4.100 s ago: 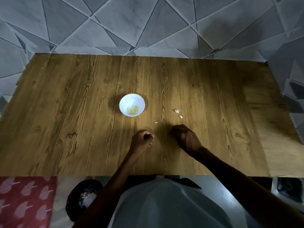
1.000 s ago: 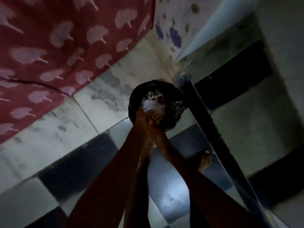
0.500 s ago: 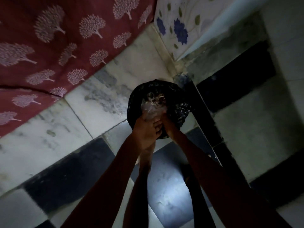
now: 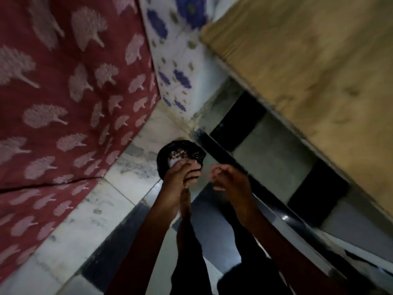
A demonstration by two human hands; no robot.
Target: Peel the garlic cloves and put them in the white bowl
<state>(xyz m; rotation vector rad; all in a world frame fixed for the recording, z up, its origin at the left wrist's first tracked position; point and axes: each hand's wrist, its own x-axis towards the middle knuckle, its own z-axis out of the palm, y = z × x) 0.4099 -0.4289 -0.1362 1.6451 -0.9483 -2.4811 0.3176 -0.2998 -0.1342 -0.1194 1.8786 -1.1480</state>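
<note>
While the left hand (image 4: pixel 180 174) is spread over the black-lined bin (image 4: pixel 180 152) and the right hand (image 4: pixel 230 179) loosely curled, empty, garlic cloves are judged light, firm, best pinched endwise.

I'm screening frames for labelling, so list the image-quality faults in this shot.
Head view: dim throughout; motion blur smears the tan wooden tabletop and the red tree-patterned cloth; a glare patch sits on the dark glossy floor tile; the black bag-lined bin under the left hand is murky, its contents unreadable.
</note>
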